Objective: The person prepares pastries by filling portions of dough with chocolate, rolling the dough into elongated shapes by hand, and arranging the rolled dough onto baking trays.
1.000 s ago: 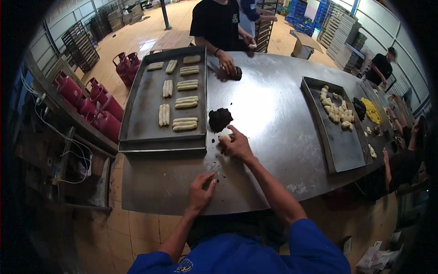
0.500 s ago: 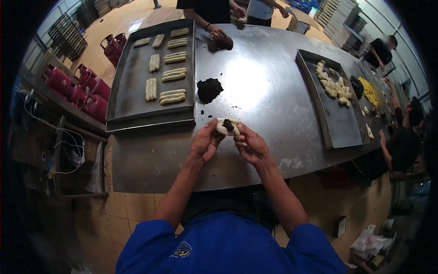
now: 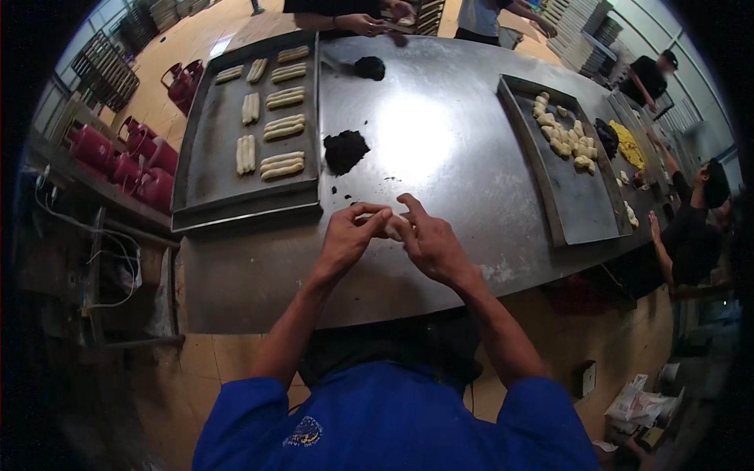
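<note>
Between my two hands, just above the steel table point(image 3: 440, 200), is a piece of pale dough point(image 3: 390, 228), mostly covered by my fingers. My left hand point(image 3: 351, 238) pinches its left side between thumb and fingers. My right hand point(image 3: 430, 242) grips the other side, with its index finger raised. The dark filling seen in the dough earlier is hidden now. Beyond my left hand lies a mound of dark brown filling point(image 3: 345, 151), with crumbs around it. To its left, a large baking tray point(image 3: 210, 169) holds several shaped dough pieces point(image 3: 283, 165) made of side-by-side strips.
A second tray point(image 3: 589, 216) on the right carries a heap of dough lumps point(image 3: 567, 140). Past it are yellow filling point(image 3: 628, 147) and co-workers along the table. Another dark mound point(image 3: 369, 68) sits at the far edge near a person's hands. Pink gas cylinders point(image 3: 153, 188) stand at left.
My fingers have closed over the dough, covering the filling that showed on top. The far co-worker's hand has moved off the dark mound. The whole view has shifted slightly.
</note>
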Motion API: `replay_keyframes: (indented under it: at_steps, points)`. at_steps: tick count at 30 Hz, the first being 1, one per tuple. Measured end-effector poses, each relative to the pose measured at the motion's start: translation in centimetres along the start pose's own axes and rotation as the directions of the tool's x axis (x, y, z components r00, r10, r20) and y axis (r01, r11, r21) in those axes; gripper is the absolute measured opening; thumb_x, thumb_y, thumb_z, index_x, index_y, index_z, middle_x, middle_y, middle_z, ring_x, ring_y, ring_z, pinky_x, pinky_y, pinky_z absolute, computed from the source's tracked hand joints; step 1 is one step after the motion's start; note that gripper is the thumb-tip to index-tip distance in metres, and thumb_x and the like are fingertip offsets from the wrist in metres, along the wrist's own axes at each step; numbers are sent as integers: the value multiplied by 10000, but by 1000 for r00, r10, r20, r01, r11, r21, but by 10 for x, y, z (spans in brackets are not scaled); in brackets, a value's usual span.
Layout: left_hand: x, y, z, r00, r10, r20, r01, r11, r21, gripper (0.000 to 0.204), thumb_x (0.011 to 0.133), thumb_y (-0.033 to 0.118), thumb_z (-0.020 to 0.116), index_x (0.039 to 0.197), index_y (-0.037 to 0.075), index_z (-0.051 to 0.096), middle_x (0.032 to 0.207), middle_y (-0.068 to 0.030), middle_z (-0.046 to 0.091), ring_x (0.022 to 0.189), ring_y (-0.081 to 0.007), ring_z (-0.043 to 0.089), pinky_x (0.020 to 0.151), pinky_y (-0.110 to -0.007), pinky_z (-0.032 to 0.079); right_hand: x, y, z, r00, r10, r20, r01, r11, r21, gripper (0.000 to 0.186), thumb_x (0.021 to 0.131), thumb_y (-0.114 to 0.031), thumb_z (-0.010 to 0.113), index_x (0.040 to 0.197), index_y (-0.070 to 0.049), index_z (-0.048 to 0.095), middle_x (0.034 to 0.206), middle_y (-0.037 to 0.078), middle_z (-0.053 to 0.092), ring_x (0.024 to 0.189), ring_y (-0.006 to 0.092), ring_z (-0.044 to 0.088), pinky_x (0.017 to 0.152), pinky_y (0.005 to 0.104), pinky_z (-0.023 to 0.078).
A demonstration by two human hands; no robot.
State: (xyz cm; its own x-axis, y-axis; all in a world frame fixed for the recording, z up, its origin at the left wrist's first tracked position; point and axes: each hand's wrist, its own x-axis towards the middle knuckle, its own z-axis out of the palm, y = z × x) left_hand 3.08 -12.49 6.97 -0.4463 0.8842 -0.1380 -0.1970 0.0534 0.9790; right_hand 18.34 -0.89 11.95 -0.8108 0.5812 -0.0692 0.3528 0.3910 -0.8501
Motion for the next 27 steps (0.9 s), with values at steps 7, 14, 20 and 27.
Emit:
replay_keyframes:
  at_steps: [7, 14, 20, 27]
  points:
    - [13, 7, 11, 948, -165, 273, 175, 985, -12, 349, 994, 247, 734, 1176, -49, 711, 1064, -115, 747, 936, -163, 722, 847, -300, 594, -20, 21, -32, 961, -277, 8, 277, 956, -100, 233, 985, -149, 678, 1176, -16, 682, 1018, 227, 706, 910, 327, 708, 824, 407, 555]
    - [82, -21, 41, 913, -199, 355, -150, 647, 747, 359, 907, 334, 793, 1078, 20, 758, 941, -134, 758, 834, -208, 727, 776, -366, 565, 24, 96, -64, 938, 234, 255, -208, 970, -126, 421, 870, -287, 813, 1082, 44, 662, 944, 221, 720, 875, 274, 716, 725, 429, 569]
    - [102, -46, 47, 974, -109, 199, -140, 404, 904, 422, 780, 465, 849, 839, 80, 684, 846, -121, 714, 835, -324, 696, 705, -467, 513, 18, 145, -80, 947, 323, 2, -264, 778, -569, 680, 739, -661, 833, 1017, -65, 661, 915, 125, 718, 863, 295, 688, 720, 439, 512]
    - [99, -50, 40, 966, -177, 186, -83, 472, 877, 455, 770, 481, 866, 843, 77, 670, 819, -101, 710, 810, -295, 688, 727, -444, 507, 12, 156, -83, 944, 330, 3, -302, 870, -389, 589, 740, -577, 876, 986, -77, 683, 843, 45, 657, 760, 184, 599, 674, 378, 478]
